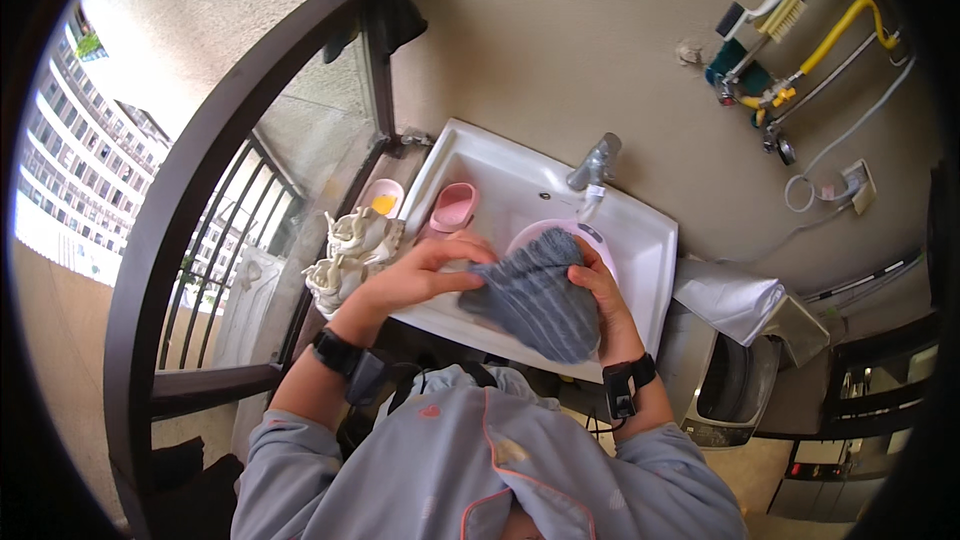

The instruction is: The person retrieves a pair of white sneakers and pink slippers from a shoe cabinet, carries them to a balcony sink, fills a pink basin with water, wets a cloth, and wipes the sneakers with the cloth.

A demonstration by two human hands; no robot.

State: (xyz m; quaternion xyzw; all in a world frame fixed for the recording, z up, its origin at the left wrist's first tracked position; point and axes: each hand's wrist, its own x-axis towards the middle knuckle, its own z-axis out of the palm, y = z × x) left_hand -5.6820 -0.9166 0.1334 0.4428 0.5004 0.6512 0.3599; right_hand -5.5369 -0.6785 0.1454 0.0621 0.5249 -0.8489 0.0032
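Note:
A grey striped knitted item, perhaps a sock (541,298), is spread between my hands above the front of a white sink (510,141). My left hand (427,274) pinches its left edge between thumb and fingers. On the other side my right hand (604,292) grips the upper right edge, with the thumb on top. Behind the cloth a pale pink basin (536,229) stands in the sink, partly hidden. A pink slipper (454,208) lies in the sink's left part. The metal faucet (596,163) rises from the rear rim.
White shoes (352,244) and a pink soap dish (384,197) with a yellow bar sit on the ledge left of the sink. A dark window frame (202,112) stands open at left. To the right is a washing machine (731,390); brushes (780,11) and a yellow hose (840,34) hang on the wall.

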